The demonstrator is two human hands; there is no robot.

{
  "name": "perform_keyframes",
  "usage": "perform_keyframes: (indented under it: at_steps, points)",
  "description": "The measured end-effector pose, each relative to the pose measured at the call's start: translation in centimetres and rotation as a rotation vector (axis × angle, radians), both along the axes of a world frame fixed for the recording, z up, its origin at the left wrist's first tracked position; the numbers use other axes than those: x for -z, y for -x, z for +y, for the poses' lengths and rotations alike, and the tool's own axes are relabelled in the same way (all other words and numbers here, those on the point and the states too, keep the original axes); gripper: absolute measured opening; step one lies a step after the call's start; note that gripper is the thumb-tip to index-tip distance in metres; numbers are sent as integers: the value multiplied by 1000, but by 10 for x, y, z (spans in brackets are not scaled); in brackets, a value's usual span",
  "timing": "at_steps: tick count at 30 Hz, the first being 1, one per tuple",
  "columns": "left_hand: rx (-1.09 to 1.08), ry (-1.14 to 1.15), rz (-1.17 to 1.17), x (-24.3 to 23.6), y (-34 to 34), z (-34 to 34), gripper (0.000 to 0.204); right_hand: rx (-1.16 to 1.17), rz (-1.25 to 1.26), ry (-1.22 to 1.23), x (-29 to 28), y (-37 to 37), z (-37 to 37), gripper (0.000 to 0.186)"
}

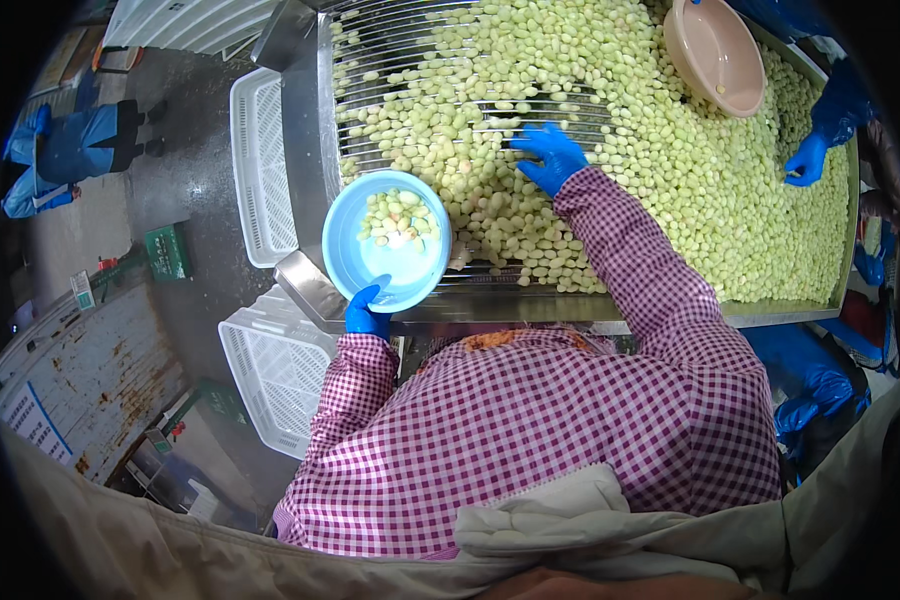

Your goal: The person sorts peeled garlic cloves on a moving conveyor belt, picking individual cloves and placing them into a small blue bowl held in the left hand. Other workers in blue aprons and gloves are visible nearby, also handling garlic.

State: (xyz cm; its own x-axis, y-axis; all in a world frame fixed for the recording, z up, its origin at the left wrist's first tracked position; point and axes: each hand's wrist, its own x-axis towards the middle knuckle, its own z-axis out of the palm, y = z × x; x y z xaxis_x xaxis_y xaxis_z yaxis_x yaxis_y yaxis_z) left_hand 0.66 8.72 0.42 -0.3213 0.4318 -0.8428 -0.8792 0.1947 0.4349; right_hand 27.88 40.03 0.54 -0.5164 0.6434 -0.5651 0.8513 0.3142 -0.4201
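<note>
Gripping the 6 o'clock rim of a light-blue round plastic bowl [368, 262]: blue-gloved left hand [368, 314]. Bowl at 10 o'clock in view, by the slatted metal desk's [510, 306] 8 o'clock corner, some fruits inside. Blue-gloved right hand [552, 160] at 1 o'clock, fingers spread wide above small oval pale-green fruits [690, 215]; can't tell if touching. Fruits cover most of desk. Pinkish round plastic basin [708, 55] between 1 and 2; co-worker's blue-gloved hand [808, 158] at 2. White perforated plastic crates [264, 175] at 10 and 8.
</note>
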Motion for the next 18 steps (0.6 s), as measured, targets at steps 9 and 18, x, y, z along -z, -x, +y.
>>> perform_keyframes:
  at_steps: [9, 18]
  points:
    - [-14, -13, 56, -5, -7, 4, 65, 160, -266, -665, -18, 34, 100, 73]
    - [58, 22, 47, -10, 4, 10, 61, 747, 546, -262, -32, -25, 104, 42]
